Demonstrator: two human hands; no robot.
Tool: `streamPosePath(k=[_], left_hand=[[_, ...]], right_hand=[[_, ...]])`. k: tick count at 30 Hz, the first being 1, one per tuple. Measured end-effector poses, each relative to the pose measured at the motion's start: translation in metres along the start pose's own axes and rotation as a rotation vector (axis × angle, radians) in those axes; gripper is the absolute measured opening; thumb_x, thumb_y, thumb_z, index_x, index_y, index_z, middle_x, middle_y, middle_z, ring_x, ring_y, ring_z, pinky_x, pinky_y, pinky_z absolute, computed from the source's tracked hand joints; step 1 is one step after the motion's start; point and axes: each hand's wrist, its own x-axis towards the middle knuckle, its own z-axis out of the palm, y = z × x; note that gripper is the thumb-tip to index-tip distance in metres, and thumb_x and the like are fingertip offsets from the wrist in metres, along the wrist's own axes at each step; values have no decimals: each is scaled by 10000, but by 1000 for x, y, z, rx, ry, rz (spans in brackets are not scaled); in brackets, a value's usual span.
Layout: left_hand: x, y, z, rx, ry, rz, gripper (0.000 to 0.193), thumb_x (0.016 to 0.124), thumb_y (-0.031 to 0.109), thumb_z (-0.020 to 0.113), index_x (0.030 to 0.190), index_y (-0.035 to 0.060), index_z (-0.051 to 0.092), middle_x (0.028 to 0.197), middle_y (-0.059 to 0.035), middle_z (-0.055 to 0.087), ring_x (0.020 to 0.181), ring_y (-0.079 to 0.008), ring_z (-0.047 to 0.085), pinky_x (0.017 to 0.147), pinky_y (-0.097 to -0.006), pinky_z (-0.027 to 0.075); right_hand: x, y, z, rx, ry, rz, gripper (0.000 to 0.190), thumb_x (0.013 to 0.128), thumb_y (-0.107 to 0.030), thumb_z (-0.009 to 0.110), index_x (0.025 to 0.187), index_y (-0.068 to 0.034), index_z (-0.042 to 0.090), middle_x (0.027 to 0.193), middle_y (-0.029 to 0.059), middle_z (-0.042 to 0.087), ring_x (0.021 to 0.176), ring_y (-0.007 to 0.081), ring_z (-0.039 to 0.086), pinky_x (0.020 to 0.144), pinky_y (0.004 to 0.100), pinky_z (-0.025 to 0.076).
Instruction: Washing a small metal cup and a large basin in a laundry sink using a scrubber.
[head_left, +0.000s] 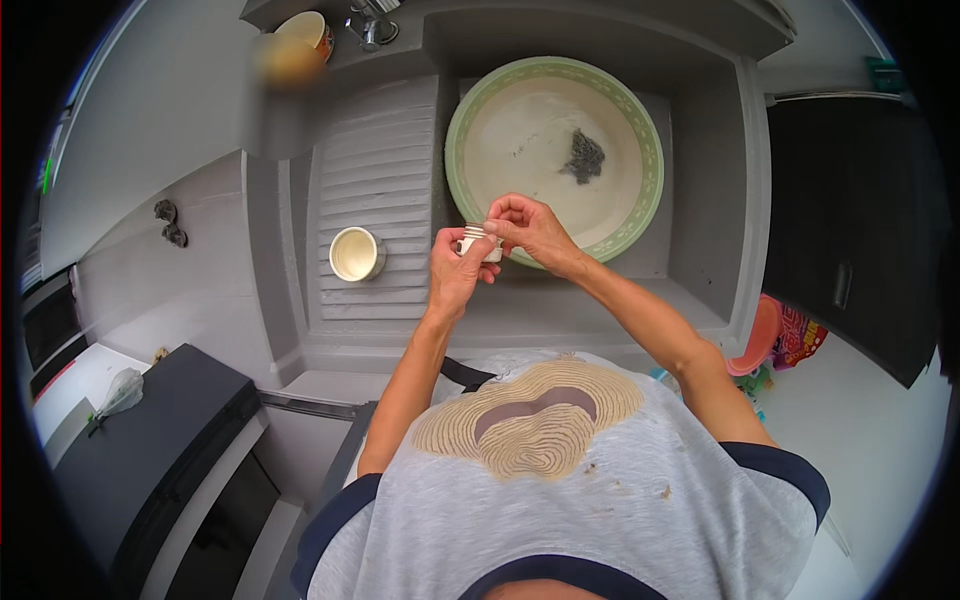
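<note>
My left hand (452, 277) is closed around a small whitish container with a ridged neck (474, 241), near the left front rim of a large basin. My right hand (541, 238) has its fingertips at the container's upper right end; whether they grip a separate part cannot be told. The basin (459, 191) has a green patterned rim and holds cloudy liquid, with a dark grey clump (584, 157) in it. To the left of my hands, a small cream-coloured cup (355, 255) stands on the ridged drainboard (375, 300).
The grey sink (705, 187) surrounds the basin. Behind the drainboard are a chrome faucet (370, 28) and a bowl (306, 28). A blurred, yellowish-topped object (281, 97) rises at the upper left. Two small dark lumps (171, 223) lie on the left counter.
</note>
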Motion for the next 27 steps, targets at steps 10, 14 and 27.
streamPosePath(k=[10, 14, 27], left_hand=[[-91, 41, -92, 324, 203, 309, 358, 599, 93, 661, 920, 6, 530, 756, -26, 553, 679, -95, 529, 616, -219, 437], [-97, 40, -109, 232, 336, 295, 333, 625, 99, 689, 911, 15, 542, 764, -32, 568, 687, -98, 534, 617, -225, 442], [-58, 28, -81, -260, -124, 155, 104, 771, 77, 532, 823, 31, 454, 872, -187, 583, 657, -240, 600, 576, -315, 497]], right_hand=[[31, -31, 54, -954, -247, -762, 295, 777, -204, 613, 1050, -117, 543, 1132, 58, 525, 974, 233, 512, 779, 353, 451], [71, -12, 105, -1335, -365, -702, 254, 772, -165, 610, 1009, -106, 538, 1075, 59, 525, 910, 228, 517, 711, 357, 467], [39, -6, -57, 71, 388, 311, 412, 896, -435, 416, 942, -49, 551, 724, 32, 558, 516, 78, 468, 372, 179, 331]])
